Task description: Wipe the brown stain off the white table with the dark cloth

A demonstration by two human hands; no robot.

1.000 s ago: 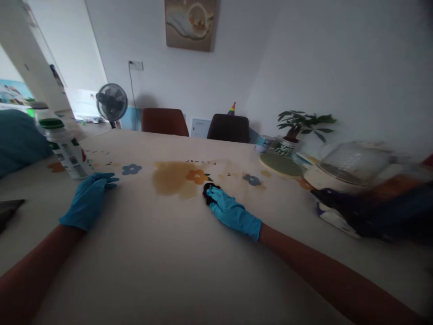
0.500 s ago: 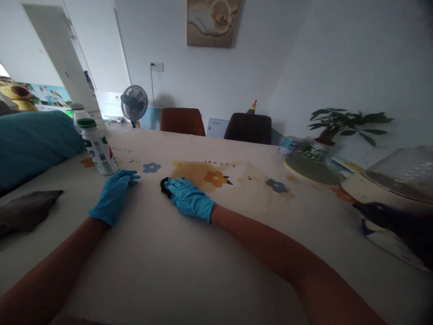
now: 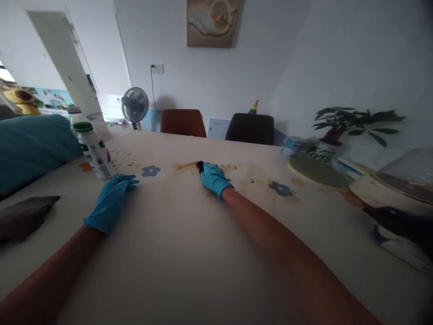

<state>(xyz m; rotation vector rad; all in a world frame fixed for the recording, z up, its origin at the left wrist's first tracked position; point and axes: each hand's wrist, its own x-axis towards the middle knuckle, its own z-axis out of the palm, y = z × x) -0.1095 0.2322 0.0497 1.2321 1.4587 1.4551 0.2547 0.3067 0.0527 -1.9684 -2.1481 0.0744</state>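
My right hand [image 3: 214, 179], in a blue glove, presses a dark bunched cloth [image 3: 200, 166] onto the white tablecloth [image 3: 169, 243]. The hand covers most of the cloth. Around it lies a thin brown liquid streak [image 3: 184, 166], and small brownish spots show among the printed flowers. In a matching glove, my left hand [image 3: 111, 201] rests on the tablecloth with its fingers stretched out, holding nothing. Just beyond its fingertips stands a white bottle with a green cap [image 3: 96, 153]. A second bottle [image 3: 73, 111] is partly hidden behind it.
A grey cloth [image 3: 27, 216] lies at the left beside a teal cushion [image 3: 37, 144]. On the right are a green round mat [image 3: 318, 170], a potted plant [image 3: 326, 146], a blue-white cup [image 3: 291, 146] and a covered container [image 3: 389, 189]. Two chairs [image 3: 183, 123] stand across the table.
My right hand has swept the dark cloth to the right and farther away across the brown puddle, which is now mostly reduced to a streak. My left hand has stayed nearly in place.
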